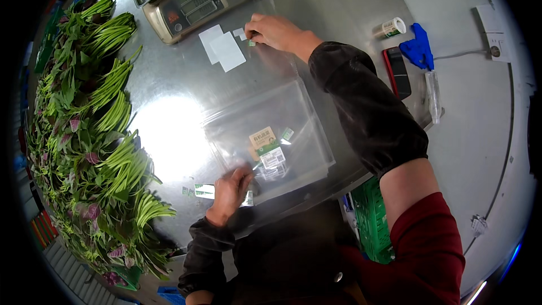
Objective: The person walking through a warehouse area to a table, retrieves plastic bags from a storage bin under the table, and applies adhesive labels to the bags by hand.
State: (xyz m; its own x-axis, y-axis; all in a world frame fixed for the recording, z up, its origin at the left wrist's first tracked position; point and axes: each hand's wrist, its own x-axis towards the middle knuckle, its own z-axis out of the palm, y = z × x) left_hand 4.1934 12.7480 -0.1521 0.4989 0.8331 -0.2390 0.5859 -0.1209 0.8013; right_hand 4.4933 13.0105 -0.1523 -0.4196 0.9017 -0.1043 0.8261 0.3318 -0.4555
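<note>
Clear plastic bags lie stacked on the steel table, with a tan, green and white printed label and a small green-and-white sticker on the top one. By their lower left corner is my left hand, fingers curled and blurred. A strip of green-and-white stickers runs beneath it; whether I grip the strip I cannot tell. Farther up the table, my right hand pinches a small green sticker at its fingertips. Small white paper pieces and white cards lie beside those fingers.
Bunches of red-and-green leafy vegetables line the left side. A digital scale with leaves on its pan stands at the top. To the right are a label roll, a phone and a blue tool. A green crate sits below the table edge.
</note>
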